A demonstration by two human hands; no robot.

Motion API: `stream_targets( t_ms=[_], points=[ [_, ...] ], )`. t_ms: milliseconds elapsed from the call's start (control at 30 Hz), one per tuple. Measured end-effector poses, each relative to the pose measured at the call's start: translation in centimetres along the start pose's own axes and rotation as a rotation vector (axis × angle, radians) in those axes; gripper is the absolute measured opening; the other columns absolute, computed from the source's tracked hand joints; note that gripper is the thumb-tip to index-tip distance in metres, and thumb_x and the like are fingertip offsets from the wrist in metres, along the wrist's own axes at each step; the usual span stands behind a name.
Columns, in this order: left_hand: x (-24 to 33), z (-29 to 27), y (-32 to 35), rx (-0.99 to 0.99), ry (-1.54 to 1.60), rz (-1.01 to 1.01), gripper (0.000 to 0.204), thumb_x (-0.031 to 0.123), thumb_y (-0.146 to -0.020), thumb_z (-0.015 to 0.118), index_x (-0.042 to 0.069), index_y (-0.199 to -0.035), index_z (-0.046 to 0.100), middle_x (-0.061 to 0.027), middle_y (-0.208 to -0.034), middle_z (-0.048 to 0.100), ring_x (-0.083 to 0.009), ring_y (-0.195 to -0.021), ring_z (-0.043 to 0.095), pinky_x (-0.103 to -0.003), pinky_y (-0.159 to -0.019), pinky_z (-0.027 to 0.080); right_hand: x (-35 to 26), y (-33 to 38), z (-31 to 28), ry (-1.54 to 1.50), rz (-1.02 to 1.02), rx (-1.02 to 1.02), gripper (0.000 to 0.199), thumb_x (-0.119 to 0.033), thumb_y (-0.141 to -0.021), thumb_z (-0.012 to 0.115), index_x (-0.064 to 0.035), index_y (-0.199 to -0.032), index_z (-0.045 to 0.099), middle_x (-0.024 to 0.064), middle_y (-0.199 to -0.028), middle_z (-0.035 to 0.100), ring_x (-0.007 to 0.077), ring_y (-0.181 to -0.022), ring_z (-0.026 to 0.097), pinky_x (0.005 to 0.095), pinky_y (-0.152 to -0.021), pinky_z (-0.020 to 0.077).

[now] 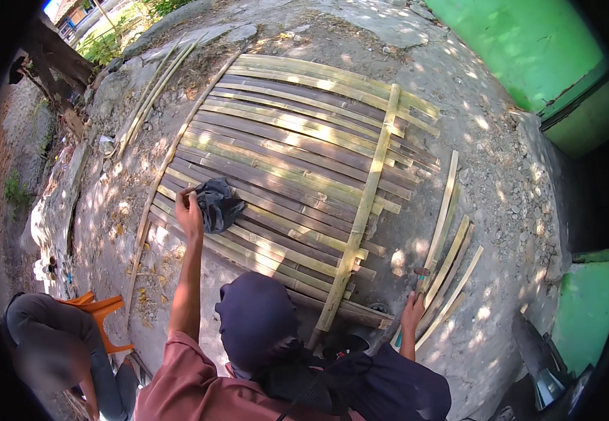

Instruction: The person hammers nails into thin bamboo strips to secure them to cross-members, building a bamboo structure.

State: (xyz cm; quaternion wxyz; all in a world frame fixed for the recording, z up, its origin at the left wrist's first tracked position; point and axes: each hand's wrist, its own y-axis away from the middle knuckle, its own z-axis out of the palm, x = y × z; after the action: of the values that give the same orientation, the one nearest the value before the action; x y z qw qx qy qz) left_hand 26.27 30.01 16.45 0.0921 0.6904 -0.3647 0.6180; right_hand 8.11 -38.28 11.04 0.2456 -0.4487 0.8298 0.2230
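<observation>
My left hand (188,207) reaches out over the bamboo slats, its fingers closed at the edge of a crumpled black plastic bag (219,205). Whether anything small is also pinched there is too fine to make out. Low on the right, my right hand (412,312) grips a hammer (421,272), its head pointing away from me, beside loose bamboo strips. Between the two, a panel of split bamboo slats (276,158) lies on the ground. A bamboo crosspiece (371,193) runs over the slats near their right ends, and a thin pole (171,151) borders their left ends.
Several loose bamboo strips (448,274) lie at right, with long poles (153,91) at far left. A seated person (101,344) is at lower left by an orange plastic chair (111,319). A green wall (522,49) and a tree trunk (55,56) stand at the sides.
</observation>
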Motion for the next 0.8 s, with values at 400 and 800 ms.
stream_targets(
  t_ms=[400, 800],
  points=[
    [-8.1, 2.1, -1.7, -0.742, -0.456, 0.435, 0.031, -0.001, -0.086, 0.066, -0.001, -0.113, 0.081, -0.0228, -0.109, 0.08, -0.0362, -0.103, 0.076, -0.041, -0.091, 0.059, 0.6, -0.6, -0.8, 0.022, 0.05, 0.018, 0.04, -0.037, -0.115, 0.053, 0.0025, -0.109, 0.06, 0.0273, -0.08, 0.067, 0.0495, -0.078, 0.069, 0.0581, -0.072, 0.0474],
    [-10.6, 3.0, -1.7, -0.504, -0.331, 0.101, 0.057, 0.032, -0.107, 0.035, -0.004, -0.096, 0.077, -0.0208, -0.094, 0.079, -0.0356, -0.084, 0.069, -0.051, -0.081, 0.051, 0.7, -0.3, -0.3, 0.064, 0.046, 0.013, 0.041, -0.039, -0.116, 0.055, -0.0004, -0.105, 0.059, 0.0181, -0.073, 0.063, 0.0377, -0.069, 0.066, 0.0511, -0.067, 0.0488]
  ],
)
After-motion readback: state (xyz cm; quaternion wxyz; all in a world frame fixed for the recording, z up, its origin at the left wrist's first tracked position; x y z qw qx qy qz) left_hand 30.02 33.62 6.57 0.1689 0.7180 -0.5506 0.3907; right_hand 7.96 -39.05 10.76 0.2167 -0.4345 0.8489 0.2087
